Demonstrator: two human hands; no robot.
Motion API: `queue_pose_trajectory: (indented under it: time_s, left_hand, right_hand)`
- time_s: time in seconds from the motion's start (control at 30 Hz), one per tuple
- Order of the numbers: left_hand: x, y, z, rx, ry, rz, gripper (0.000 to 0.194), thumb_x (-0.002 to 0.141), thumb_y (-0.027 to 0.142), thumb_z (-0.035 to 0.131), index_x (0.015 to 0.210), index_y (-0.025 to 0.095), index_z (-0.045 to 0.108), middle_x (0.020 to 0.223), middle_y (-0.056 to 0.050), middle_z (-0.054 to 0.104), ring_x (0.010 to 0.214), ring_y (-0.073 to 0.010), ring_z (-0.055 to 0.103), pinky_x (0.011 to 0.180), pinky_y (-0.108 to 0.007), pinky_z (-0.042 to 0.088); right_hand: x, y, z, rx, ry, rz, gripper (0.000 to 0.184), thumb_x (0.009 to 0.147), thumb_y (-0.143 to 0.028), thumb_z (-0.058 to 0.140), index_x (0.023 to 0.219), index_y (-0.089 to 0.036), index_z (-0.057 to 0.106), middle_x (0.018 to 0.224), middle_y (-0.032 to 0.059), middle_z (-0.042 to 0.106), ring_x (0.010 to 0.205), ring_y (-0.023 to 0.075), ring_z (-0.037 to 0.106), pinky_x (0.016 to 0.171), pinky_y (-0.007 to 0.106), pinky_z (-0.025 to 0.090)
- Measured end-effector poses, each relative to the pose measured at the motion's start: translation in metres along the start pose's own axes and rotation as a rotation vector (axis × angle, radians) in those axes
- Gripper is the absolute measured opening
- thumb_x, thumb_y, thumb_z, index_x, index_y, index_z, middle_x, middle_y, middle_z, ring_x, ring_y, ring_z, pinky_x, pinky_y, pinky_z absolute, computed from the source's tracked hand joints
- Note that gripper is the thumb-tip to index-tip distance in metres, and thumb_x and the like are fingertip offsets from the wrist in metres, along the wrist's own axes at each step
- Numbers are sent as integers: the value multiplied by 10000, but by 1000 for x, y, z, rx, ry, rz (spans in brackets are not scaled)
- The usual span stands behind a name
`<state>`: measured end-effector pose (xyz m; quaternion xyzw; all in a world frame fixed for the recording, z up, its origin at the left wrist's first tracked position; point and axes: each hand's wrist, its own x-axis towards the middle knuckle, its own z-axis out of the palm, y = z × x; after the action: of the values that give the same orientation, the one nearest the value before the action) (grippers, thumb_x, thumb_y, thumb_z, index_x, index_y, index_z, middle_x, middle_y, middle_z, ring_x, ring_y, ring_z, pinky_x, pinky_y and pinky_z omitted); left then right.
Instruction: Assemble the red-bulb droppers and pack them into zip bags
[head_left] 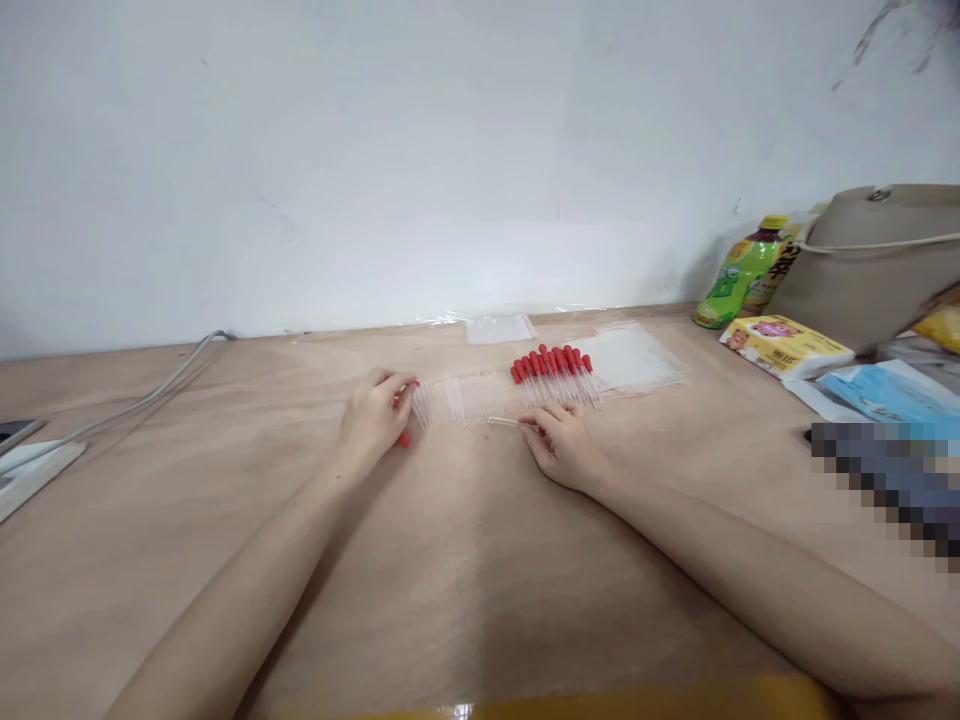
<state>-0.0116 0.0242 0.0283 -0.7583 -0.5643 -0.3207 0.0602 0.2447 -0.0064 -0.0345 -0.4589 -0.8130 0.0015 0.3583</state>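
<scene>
My left hand [375,412] is closed in a pinch, and a bit of red rubber dropper bulb shows at its fingertips. More red bulbs [403,438] lie on the table just under that hand, mostly hidden by it. My right hand [561,440] pinches one end of a thin clear tube [504,421], which points left, nearly level, just over the table. Between the hands lies a row of clear tubes [465,398] side by side. Behind my right hand is a group of droppers [555,372] with red bulbs, their bulbs facing the wall.
Clear plastic bags [630,357] lie flat behind the droppers, with a white-labelled bag [501,329] by the wall. To the right stand a green bottle [739,275], a yellow tissue pack [786,345] and a beige bag [885,265]. A grey cable [172,380] crosses the left side.
</scene>
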Motion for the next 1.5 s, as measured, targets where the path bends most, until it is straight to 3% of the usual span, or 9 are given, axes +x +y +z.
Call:
queue_pose_trajectory:
  time_s: [0.13,0.27,0.57,0.97,1.1,1.27,1.5]
  left_hand:
    - [-23,26,23,-507,-98,-91,162,783,303,547,820,164,623,807,-43,671,688,-160,631,617,-261,497]
    - [-44,39,47,-761,-213,-168,290,796,342,546,1011,154,590,824,-56,691,722,-173,659,669,-280,514]
    - [-43,32,56,-875,-235,-261,331,804,420,518,949,140,620,762,-62,685,724,-189,662,728,-309,507]
    - [-46,28,58,-864,-336,-92,279,812,365,527,941,141,630,817,-48,672,687,-148,633,671,-263,501]
    - [-47,28,56,-794,-323,-22,244,820,334,523,906,144,649,763,-36,670,724,-150,622,698,-255,489]
    - [-46,31,53,-815,-339,-47,240,817,318,518,899,132,647,699,-24,653,584,-117,594,611,-228,481]
    - [-46,35,42,-753,-446,85,221,835,286,489,830,132,648,595,0,580,568,-101,529,571,-195,423]
  right_hand:
    - [0,-2,-3,27,16,-1,147,845,-210,428,854,-166,568,802,29,605,673,117,516,801,321,261]
    - [-2,-3,-3,42,46,-58,152,850,-231,432,862,-171,572,732,12,587,633,108,496,795,327,258]
    - [-2,-4,-3,67,79,-76,151,851,-233,432,861,-171,570,681,-1,554,598,104,478,761,323,271]
    - [0,-3,-6,186,-34,-133,142,850,-229,455,866,-171,584,715,8,587,607,99,486,740,311,282]
    - [1,-2,-7,215,-79,-153,150,852,-236,452,866,-172,587,706,8,576,613,101,489,734,310,288]
    - [0,1,-7,217,-104,-189,169,855,-250,442,847,-173,593,662,3,559,595,103,478,720,307,291]
    - [3,7,-18,151,-209,-263,181,854,-227,453,898,-199,627,758,21,635,633,110,513,722,308,268]
